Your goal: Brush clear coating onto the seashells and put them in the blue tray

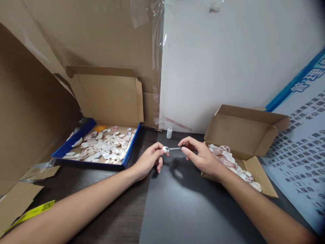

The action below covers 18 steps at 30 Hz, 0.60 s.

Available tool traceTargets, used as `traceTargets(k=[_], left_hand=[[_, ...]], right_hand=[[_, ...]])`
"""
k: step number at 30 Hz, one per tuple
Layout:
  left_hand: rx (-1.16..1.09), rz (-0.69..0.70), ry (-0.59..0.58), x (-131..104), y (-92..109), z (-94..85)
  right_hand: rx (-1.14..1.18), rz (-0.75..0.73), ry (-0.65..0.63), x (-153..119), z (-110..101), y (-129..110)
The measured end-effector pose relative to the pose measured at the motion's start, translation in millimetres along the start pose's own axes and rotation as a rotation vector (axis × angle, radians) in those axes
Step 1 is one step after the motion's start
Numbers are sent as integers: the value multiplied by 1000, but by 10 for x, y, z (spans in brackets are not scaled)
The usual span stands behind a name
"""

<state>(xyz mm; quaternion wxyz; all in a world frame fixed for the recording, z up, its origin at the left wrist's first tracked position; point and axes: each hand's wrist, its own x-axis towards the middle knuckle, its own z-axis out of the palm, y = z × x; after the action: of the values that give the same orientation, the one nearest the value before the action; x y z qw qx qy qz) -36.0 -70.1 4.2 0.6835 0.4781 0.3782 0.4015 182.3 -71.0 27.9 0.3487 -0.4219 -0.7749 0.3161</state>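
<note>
My left hand [152, 157] pinches a small white seashell [166, 149] between thumb and fingertips, above the dark table. From the right, my right hand [196, 152] grips a thin, pale applicator stick [174, 148], its handle end mostly covered by my fingers. The stick's far tip meets the shell or lies just in front of it; I cannot tell which. Behind both hands stands a small clear bottle [169, 132], upright, with whitish contents and no cap visible on it.
At left, a blue-edged cardboard box [88, 164] holds many loose shells. Another open cardboard box [261, 174] with larger shells sits beside my right forearm. Cardboard panels [109, 37] and a white board [223, 61] rise behind. A printed poster [299, 145] stands at right.
</note>
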Motion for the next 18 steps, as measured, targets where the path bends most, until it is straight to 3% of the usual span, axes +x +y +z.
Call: traceTargets(k=[3,7,12,18], left_hand=[[-7,12,11,0,-12,-5],[-14,17,17,3,-18,-11],[-36,7,9,5,-24,-21],[-21,-17,4,3,-7,-23]], right_hand=[[6,-7,-27,-6,3,-7],[-79,-21,56,-4,9,-23],[28,15,-39,-16,-3,-29],[-77,-23,24,-31,13,-26]])
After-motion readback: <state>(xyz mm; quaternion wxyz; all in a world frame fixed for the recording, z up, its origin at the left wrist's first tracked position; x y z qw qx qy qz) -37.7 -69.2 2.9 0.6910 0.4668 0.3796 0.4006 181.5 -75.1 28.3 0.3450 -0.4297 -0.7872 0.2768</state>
